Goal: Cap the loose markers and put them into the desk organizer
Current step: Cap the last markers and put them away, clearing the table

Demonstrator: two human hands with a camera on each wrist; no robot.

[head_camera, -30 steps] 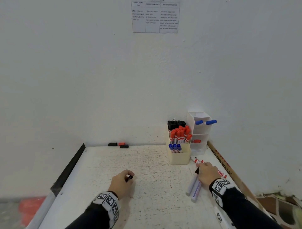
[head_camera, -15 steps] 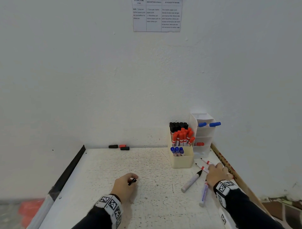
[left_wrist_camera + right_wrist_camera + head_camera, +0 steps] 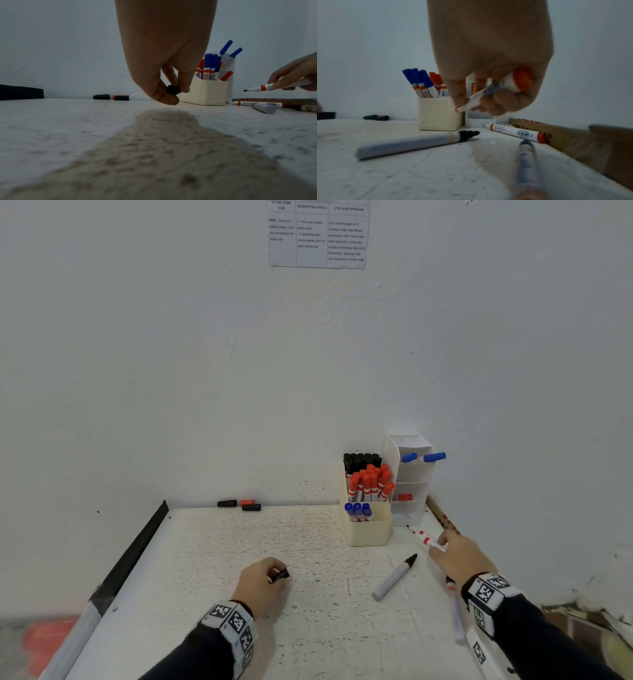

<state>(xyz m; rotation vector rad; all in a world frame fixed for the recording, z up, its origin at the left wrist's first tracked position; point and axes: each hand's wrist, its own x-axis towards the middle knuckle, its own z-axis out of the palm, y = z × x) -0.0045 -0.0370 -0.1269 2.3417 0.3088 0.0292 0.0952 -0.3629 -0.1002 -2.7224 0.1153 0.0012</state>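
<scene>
My left hand [image 3: 274, 577] hovers low over the desk's middle and pinches a black cap [image 3: 279, 576], seen end-on in the left wrist view [image 3: 173, 89]. My right hand [image 3: 442, 546] grips an uncapped red marker [image 3: 426, 541] just above the desk, tip toward the cream desk organizer [image 3: 368, 530]; its orange end sits in the palm [image 3: 521, 79]. An uncapped black marker [image 3: 394, 577] lies between my hands. A second red marker [image 3: 517, 132] lies by the right edge. Another marker [image 3: 457, 618] lies under my right wrist.
The organizer holds several black, red and blue capped markers. A white tiered holder [image 3: 414, 481] with blue and red markers stands behind it against the wall. Three loose caps [image 3: 246, 504] lie along the back wall. A cardboard strip [image 3: 556, 132] borders the desk's right edge.
My right hand left the two grey-bodied markers on the desk, moved right and lifted a red marker. My left hand stayed put with the black cap.
</scene>
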